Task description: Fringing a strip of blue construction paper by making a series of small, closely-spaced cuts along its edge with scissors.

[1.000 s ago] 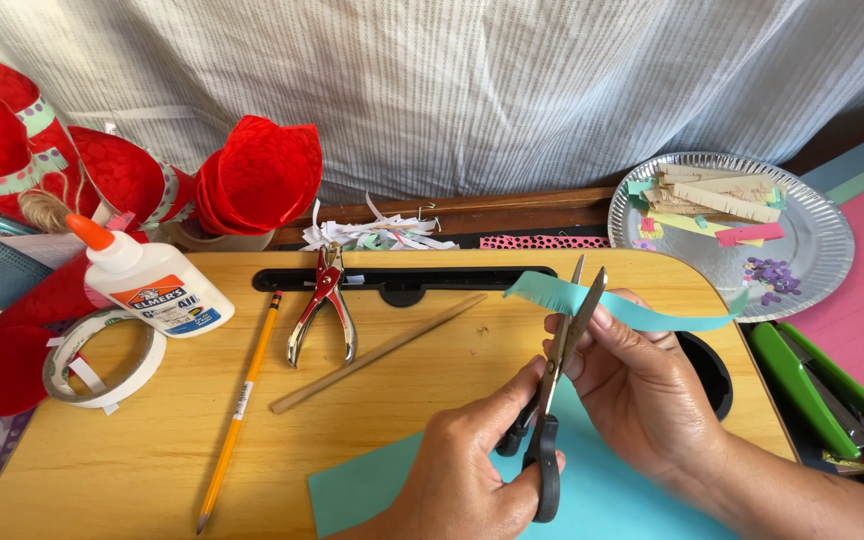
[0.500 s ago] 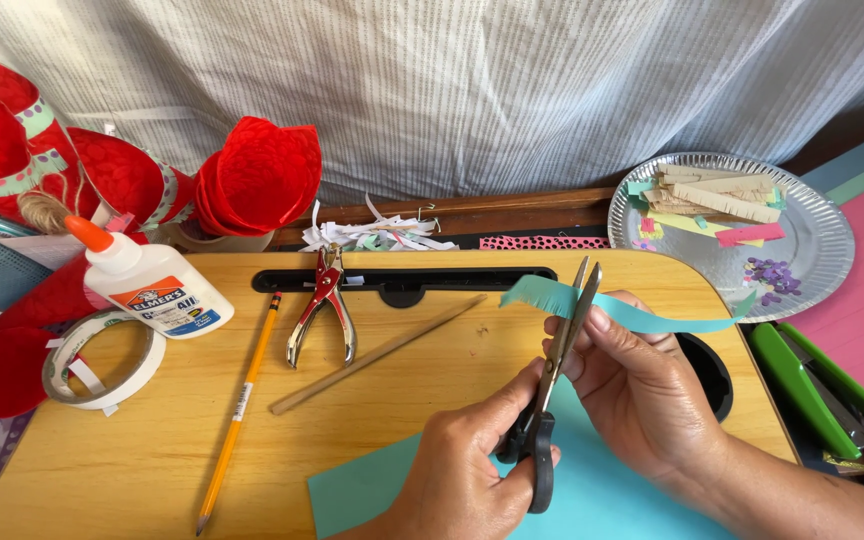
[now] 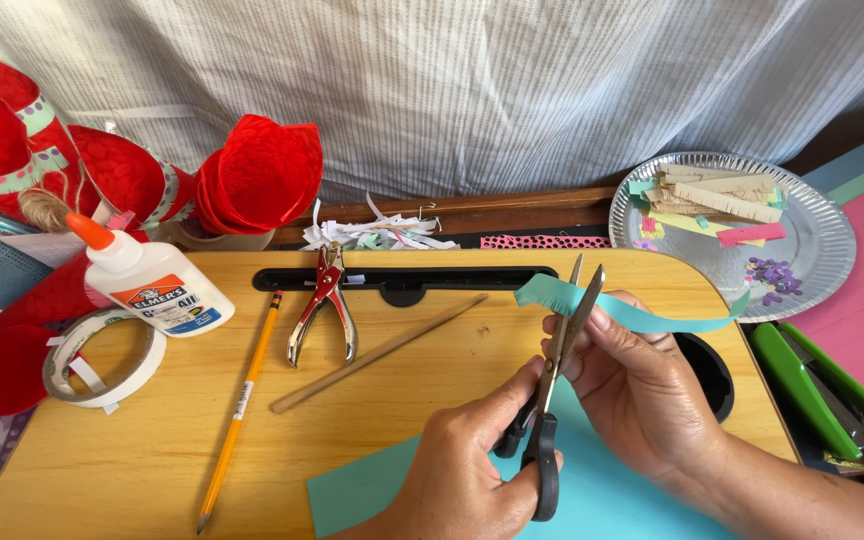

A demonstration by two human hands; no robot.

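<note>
My left hand (image 3: 467,470) grips the black handles of a pair of scissors (image 3: 555,380), blades pointing up and away with the tips slightly apart. My right hand (image 3: 642,390) pinches a narrow teal paper strip (image 3: 662,322) against the blades. The strip's left end (image 3: 542,292) is cut into a fringe, and its other end trails right toward the plate. Both hands hover over a teal paper sheet (image 3: 372,490) lying on the wooden lap tray (image 3: 132,440).
On the tray lie a wooden stick (image 3: 377,354), red pliers-type punch (image 3: 324,305), yellow pencil (image 3: 239,410), glue bottle (image 3: 152,285) and tape roll (image 3: 102,355). Red paper cones (image 3: 257,175) stand at the back left. At the right are a foil plate of paper scraps (image 3: 732,225) and a green stapler (image 3: 817,385).
The scissor blades closed on the strip's fringed end and have parted slightly again. The hands stay in nearly the same place.
</note>
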